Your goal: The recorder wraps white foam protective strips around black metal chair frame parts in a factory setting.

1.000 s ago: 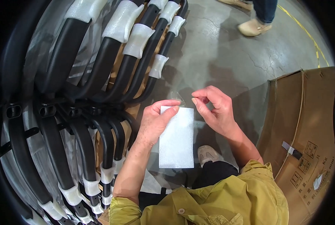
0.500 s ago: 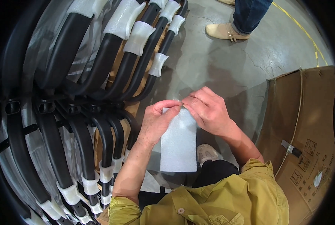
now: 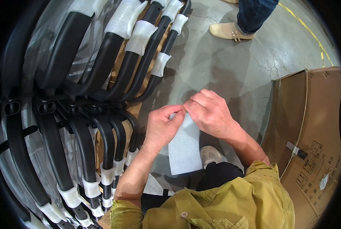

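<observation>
A white foam sheet [image 3: 184, 149] hangs down from between my two hands, in front of my body. My left hand [image 3: 163, 124] pinches its upper edge between thumb and fingers. Against it, my right hand [image 3: 210, 113] has its fingers curled and pressed together at the sheet's upper corner. The fingertips of both hands meet there, and whatever small detail lies between them is hidden. To the left stand several bent black metal tubes [image 3: 101, 61], many with white foam wraps [image 3: 141, 37] around them.
A large brown cardboard box [image 3: 315, 122] stands at the right. Beyond my hands, another person's leg and beige shoe [image 3: 231, 31] are on the grey floor [image 3: 201, 49]. A yellow line [image 3: 304, 26] runs across the floor at the far right. My own shoe [image 3: 210, 155] shows below.
The foam sheet has tilted, its lower end swinging slightly to the right. My fingers have shifted a little at its upper edge, and my hands stay close together.
</observation>
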The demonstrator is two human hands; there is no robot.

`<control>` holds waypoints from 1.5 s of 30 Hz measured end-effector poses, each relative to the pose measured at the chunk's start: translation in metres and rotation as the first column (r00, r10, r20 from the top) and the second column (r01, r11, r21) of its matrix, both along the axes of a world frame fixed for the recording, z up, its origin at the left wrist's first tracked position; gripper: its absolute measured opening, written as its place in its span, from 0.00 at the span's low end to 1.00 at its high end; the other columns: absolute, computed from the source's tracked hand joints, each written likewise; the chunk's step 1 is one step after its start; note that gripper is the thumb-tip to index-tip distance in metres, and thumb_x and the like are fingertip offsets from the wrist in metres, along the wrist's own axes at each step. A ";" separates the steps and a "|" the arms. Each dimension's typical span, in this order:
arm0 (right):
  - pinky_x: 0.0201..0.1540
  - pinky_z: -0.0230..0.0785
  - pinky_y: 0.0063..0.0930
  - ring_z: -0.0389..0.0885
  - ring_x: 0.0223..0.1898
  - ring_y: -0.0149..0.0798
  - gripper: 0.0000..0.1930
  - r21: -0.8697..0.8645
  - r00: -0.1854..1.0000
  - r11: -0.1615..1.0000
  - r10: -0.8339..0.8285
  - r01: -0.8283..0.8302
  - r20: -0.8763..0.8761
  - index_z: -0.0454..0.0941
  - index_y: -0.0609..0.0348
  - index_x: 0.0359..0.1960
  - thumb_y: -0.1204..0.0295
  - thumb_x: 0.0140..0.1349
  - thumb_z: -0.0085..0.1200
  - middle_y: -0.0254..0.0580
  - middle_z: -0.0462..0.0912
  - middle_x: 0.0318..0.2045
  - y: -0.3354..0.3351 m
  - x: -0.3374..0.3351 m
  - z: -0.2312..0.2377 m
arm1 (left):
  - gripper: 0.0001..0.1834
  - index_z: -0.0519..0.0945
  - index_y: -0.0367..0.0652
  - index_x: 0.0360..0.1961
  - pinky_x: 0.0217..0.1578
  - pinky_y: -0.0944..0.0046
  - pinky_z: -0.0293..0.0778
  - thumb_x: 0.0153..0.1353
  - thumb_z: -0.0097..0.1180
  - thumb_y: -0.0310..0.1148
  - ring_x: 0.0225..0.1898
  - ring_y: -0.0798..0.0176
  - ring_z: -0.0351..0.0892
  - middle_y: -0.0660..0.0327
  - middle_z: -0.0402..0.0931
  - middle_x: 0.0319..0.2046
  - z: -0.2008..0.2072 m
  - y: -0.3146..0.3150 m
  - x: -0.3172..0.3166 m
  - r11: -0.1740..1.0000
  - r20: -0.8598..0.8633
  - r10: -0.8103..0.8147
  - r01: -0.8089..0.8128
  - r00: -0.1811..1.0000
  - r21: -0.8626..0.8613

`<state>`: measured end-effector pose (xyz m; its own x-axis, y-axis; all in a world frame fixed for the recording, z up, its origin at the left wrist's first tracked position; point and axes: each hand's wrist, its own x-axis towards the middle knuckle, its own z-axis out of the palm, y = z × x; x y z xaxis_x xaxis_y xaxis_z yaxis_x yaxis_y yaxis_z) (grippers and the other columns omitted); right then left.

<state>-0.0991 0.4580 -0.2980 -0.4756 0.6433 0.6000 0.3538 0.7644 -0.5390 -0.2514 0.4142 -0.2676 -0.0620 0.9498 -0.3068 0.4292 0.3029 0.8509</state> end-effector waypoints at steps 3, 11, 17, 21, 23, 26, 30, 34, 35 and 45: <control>0.23 0.62 0.28 0.67 0.21 0.38 0.09 0.004 0.999 0.999 0.033 -0.033 0.032 0.71 0.62 0.22 0.80 0.34 0.54 0.38 0.69 0.20 0.001 -0.001 -0.001 | 0.08 0.77 0.37 0.32 0.26 0.69 0.68 0.49 0.53 0.27 0.24 0.65 0.75 0.56 0.76 0.25 -0.002 -0.001 -0.001 0.983 -0.112 -0.090 0.107 0.990 0.152; 0.23 0.61 0.28 0.67 0.21 0.39 0.08 -0.042 0.991 0.999 -0.011 0.006 -0.132 0.68 0.60 0.19 0.82 0.35 0.52 0.38 0.68 0.19 -0.002 -0.012 -0.016 | 0.07 0.77 0.37 0.31 0.25 0.70 0.68 0.50 0.53 0.25 0.23 0.64 0.74 0.56 0.75 0.24 0.002 -0.003 -0.003 0.978 -0.133 -0.123 0.143 0.984 0.151; 0.24 0.61 0.24 0.68 0.22 0.34 0.06 -0.305 0.952 0.948 -0.006 -0.092 -0.307 0.68 0.60 0.21 0.83 0.39 0.49 0.36 0.69 0.19 -0.001 -0.008 -0.022 | 0.08 0.78 0.35 0.33 0.28 0.74 0.67 0.52 0.53 0.27 0.26 0.73 0.72 0.59 0.76 0.26 0.007 -0.004 -0.007 0.994 0.003 -0.099 0.099 0.995 0.034; 0.27 0.60 0.21 0.68 0.24 0.28 0.02 -0.636 0.898 0.728 -0.066 -0.255 -0.436 0.69 0.60 0.23 0.80 0.46 0.47 0.33 0.69 0.20 -0.005 -0.006 -0.023 | 0.08 0.78 0.36 0.34 0.29 0.75 0.67 0.53 0.53 0.27 0.28 0.75 0.71 0.61 0.77 0.27 0.009 -0.005 -0.011 0.997 0.064 -0.053 0.056 0.997 -0.058; 0.30 0.59 0.18 0.67 0.25 0.24 0.02 -0.774 0.755 0.334 -0.217 -0.538 -0.619 0.71 0.61 0.25 0.77 0.51 0.47 0.30 0.69 0.21 -0.006 -0.005 -0.031 | 0.09 0.79 0.37 0.34 0.30 0.76 0.67 0.53 0.53 0.29 0.29 0.77 0.71 0.63 0.77 0.27 0.009 -0.006 -0.013 0.990 0.109 -0.024 0.038 0.994 -0.133; 0.31 0.58 0.16 0.67 0.26 0.24 0.03 -0.710 0.668 0.117 -0.261 -0.695 -0.697 0.73 0.61 0.26 0.75 0.52 0.47 0.30 0.70 0.22 -0.007 -0.004 -0.044 | 0.09 0.79 0.39 0.35 0.30 0.77 0.67 0.53 0.53 0.30 0.28 0.77 0.71 0.64 0.77 0.26 0.006 -0.008 -0.015 0.969 0.125 -0.001 0.032 0.992 -0.244; 0.31 0.59 0.15 0.67 0.26 0.24 0.04 -0.696 0.689 -0.099 -0.290 -0.712 -0.664 0.74 0.61 0.27 0.75 0.52 0.49 0.32 0.72 0.23 -0.001 0.000 -0.050 | 0.09 0.80 0.40 0.34 0.29 0.76 0.67 0.53 0.53 0.31 0.26 0.77 0.70 0.65 0.77 0.23 -0.002 -0.008 -0.020 0.955 0.118 -0.021 0.055 0.993 -0.292; 0.29 0.61 0.18 0.68 0.25 0.25 0.05 -0.846 0.833 0.306 -0.218 -0.436 -0.508 0.75 0.62 0.30 0.77 0.52 0.49 0.32 0.73 0.24 -0.003 0.003 -0.046 | 0.10 0.80 0.41 0.34 0.27 0.75 0.66 0.52 0.53 0.31 0.24 0.77 0.69 0.65 0.76 0.20 -0.006 -0.008 -0.022 0.955 0.038 -0.039 0.048 0.999 -0.294; 0.28 0.62 0.19 0.69 0.25 0.26 0.05 -0.792 0.850 0.550 -0.255 -0.265 -0.461 0.75 0.62 0.31 0.79 0.51 0.50 0.32 0.74 0.24 -0.005 0.003 -0.047 | 0.10 0.80 0.41 0.34 0.27 0.75 0.66 0.52 0.52 0.31 0.23 0.77 0.69 0.64 0.76 0.20 -0.007 -0.008 -0.022 0.954 -0.009 -0.043 0.038 0.999 -0.296; 0.26 0.65 0.28 0.72 0.25 0.40 0.07 -0.248 0.995 0.966 0.047 -0.067 -0.086 0.73 0.61 0.25 0.80 0.41 0.55 0.39 0.73 0.23 -0.015 0.000 -0.013 | 0.14 0.77 0.40 0.39 0.33 0.72 0.69 0.49 0.52 0.31 0.29 0.73 0.73 0.57 0.78 0.27 -0.004 -0.006 -0.015 0.963 -0.041 -0.074 0.061 0.996 -0.261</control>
